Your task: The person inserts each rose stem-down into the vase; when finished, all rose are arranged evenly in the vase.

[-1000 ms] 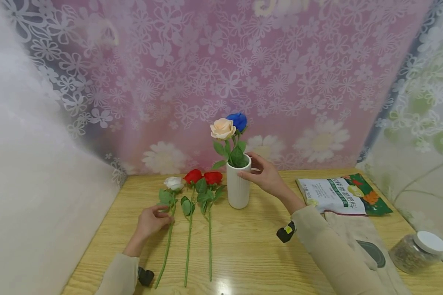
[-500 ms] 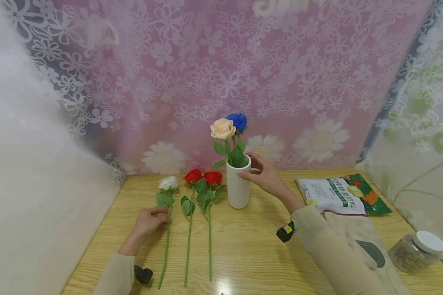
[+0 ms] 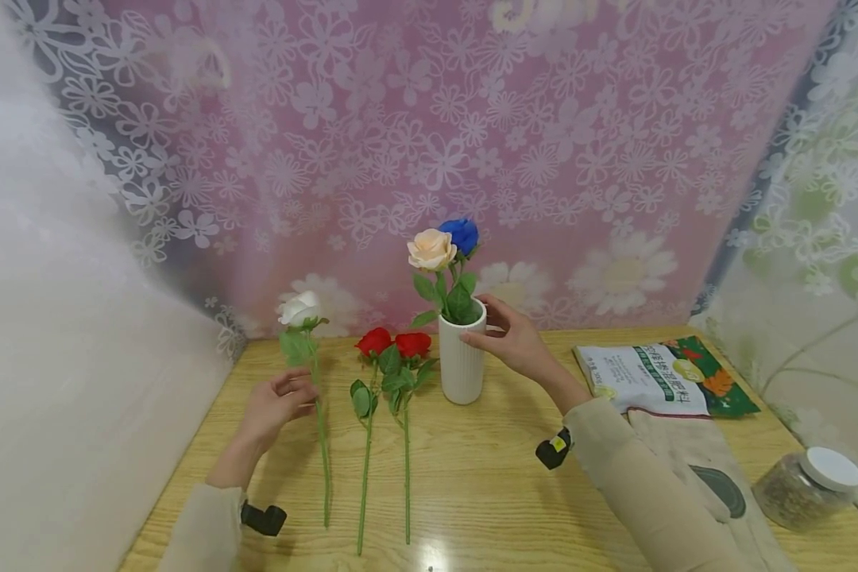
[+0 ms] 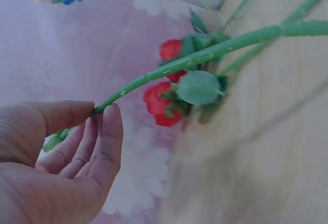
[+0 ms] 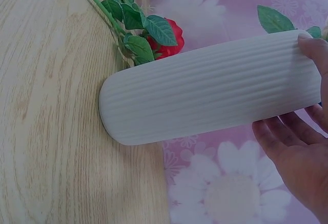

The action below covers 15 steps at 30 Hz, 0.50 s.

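Your left hand [image 3: 275, 405] pinches the white rose's green stem [image 3: 320, 445], bloom lifted at the table's far left. Your right hand [image 3: 511, 343] curls around the ribbed white ceramic vase [image 3: 461, 361] near its rim. Keep that vase braced upright, and steer the stem clear of the peach rose [image 3: 431, 249].

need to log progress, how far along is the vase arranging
Done: the peach rose and blue rose stand in the white vase, steadied by the right hand. In hand: the left hand lifts the white rose. Left: two red roses lie on the table.
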Motion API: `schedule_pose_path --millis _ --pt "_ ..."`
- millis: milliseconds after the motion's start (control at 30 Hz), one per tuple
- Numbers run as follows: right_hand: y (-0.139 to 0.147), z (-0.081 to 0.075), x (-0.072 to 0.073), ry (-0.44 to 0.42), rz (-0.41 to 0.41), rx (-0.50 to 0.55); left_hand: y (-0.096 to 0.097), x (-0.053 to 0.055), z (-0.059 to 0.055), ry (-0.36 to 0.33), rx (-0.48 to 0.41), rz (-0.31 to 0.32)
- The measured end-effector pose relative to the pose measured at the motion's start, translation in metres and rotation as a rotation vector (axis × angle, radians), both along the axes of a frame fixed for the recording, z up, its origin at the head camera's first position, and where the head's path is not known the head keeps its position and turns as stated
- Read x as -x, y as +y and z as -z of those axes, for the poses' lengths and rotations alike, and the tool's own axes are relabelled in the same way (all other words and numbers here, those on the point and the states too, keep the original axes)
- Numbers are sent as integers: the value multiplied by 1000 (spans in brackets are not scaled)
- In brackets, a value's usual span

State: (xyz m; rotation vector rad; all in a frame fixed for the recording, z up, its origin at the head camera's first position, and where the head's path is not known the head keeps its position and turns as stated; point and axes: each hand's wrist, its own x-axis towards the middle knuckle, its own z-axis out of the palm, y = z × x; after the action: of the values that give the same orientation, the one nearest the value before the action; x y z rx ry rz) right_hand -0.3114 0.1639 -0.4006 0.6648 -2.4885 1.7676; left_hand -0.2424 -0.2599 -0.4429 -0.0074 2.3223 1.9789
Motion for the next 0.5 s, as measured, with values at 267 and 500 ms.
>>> schedule_pose_path --millis 267,500 --pt "0 -1 0 -4 4 -5 12 0 -27 84 -136 -35" --pt "0 0 1 1 -1 -9 29 4 -47 241 -319 -101"
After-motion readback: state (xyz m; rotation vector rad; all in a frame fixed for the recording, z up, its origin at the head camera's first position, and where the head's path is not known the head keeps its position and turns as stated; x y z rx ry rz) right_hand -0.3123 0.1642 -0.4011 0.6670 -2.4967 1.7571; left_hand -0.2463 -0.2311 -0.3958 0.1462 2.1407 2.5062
